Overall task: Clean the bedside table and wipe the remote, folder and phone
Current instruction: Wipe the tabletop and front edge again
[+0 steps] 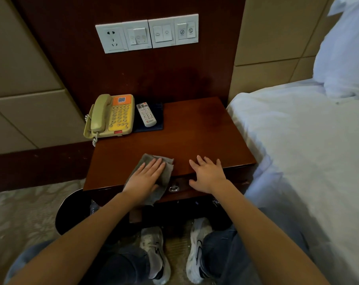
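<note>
A cream corded phone (pixel 110 116) is set at the back left corner of the bedside table (pixel 195 130), with a white remote (pixel 146 114) laid on a dark folder (pixel 159 120) beside it. At the table's front edge, a grey cloth (pixel 170 168) is pressed under the flat left hand (pixel 145 177); the right hand (pixel 207 173) is rested there, released and spread.

Left hand (pixel 144 177) and right hand (pixel 207 173): bare. The forearms (pixel 256 223) are likewise uncovered down to the lower frame edge. Legs: dark blue denim jeans (pixel 222 254), faded to a paler blue at the knee in the lower left corner. Feet, bottom centre: left shoe (pixel 154 251) and right shoe (pixel 197 245), white chunky-soled trainers, grubby and grey-smudged, each with a black curved mark on the side and black trim at the heel.
</note>
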Demonstrator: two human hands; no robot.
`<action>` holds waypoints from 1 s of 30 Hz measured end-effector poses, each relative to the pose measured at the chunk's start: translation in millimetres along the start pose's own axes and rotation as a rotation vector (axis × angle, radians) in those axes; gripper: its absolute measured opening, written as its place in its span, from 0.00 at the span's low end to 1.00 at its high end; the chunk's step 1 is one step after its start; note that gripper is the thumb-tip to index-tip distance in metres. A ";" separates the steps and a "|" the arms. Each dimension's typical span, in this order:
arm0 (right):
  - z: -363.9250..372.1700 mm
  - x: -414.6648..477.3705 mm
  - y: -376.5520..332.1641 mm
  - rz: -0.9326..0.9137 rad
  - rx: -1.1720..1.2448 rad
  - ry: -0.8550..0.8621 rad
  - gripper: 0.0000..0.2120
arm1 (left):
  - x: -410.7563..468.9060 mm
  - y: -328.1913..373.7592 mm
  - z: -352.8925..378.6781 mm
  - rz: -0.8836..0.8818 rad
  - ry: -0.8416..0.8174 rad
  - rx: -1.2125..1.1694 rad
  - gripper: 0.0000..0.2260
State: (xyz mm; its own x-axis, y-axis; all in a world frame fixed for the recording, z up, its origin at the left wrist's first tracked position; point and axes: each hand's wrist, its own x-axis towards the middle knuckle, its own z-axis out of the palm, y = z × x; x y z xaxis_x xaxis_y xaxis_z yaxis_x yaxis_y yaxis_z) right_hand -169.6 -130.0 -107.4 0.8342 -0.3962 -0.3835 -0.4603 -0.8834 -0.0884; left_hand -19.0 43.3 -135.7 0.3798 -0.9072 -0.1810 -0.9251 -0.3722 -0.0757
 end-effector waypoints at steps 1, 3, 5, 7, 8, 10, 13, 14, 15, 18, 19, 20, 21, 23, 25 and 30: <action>-0.4 0.3 1.1 -0.004 0.003 -0.003 0.35 | 6.8 4.5 -0.7 0.036 0.002 0.007 0.35; -3.6 1.1 3.2 -0.019 0.006 -0.021 0.33 | 19.2 15.5 -3.3 0.081 0.012 0.029 0.35; -10.1 2.3 4.0 -0.032 0.011 -0.055 0.31 | 28.8 25.2 -3.5 0.098 0.023 0.044 0.35; -17.3 4.1 3.1 -0.036 0.014 -0.092 0.29 | 35.0 34.0 -1.4 0.096 0.038 0.050 0.35; -20.3 4.8 2.3 -0.036 0.017 -0.094 0.29 | 38.3 39.5 -1.3 0.092 0.046 0.055 0.35; -24.2 5.3 0.7 -0.024 0.054 -0.068 0.29 | 45.7 52.9 -3.9 0.089 0.063 0.063 0.35; -26.6 1.4 0.8 -0.001 0.197 -0.004 0.33 | 56.3 70.4 -6.9 0.104 0.061 0.070 0.35; -26.8 0.2 1.9 -0.001 0.224 0.009 0.33 | 58.6 72.2 -7.0 0.109 0.058 0.067 0.35; -26.6 -1.1 3.3 -0.002 0.237 0.011 0.34 | 60.1 71.9 -7.4 0.117 0.050 0.065 0.36; -24.9 -3.0 7.8 0.003 0.245 -0.026 0.35 | 59.3 63.5 -8.4 0.149 0.027 0.039 0.37; -24.0 -4.1 9.2 0.006 0.243 -0.040 0.34 | 56.5 59.3 -8.6 0.151 0.032 0.014 0.38; -22.7 -5.8 11.0 0.008 0.239 -0.034 0.32 | 52.5 54.0 -7.7 0.147 0.041 -0.007 0.38; -20.5 -8.1 13.6 0.003 0.227 0.011 0.31 | 46.8 47.3 -6.1 0.134 0.054 -0.021 0.38; -14.0 -14.1 18.4 -0.025 0.184 0.191 0.27 | 33.8 30.7 -1.9 0.089 0.081 -0.050 0.38; -5.8 -20.5 21.2 -0.057 0.157 0.388 0.23 | 24.5 17.5 0.0 0.035 0.082 -0.092 0.39; 11.2 -29.9 12.0 -0.042 0.375 0.336 0.14 | 29.8 31.7 -3.1 -0.081 0.042 -0.153 0.38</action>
State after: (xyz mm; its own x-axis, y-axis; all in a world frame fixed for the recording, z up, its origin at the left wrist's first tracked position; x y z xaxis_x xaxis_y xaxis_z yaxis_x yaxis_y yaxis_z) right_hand -203.5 -126.0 -107.4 0.8777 -0.4754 -0.0606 -0.4500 -0.7740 -0.4455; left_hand -37.0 3.8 -140.5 0.4561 -0.8790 -0.1390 -0.8819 -0.4674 0.0623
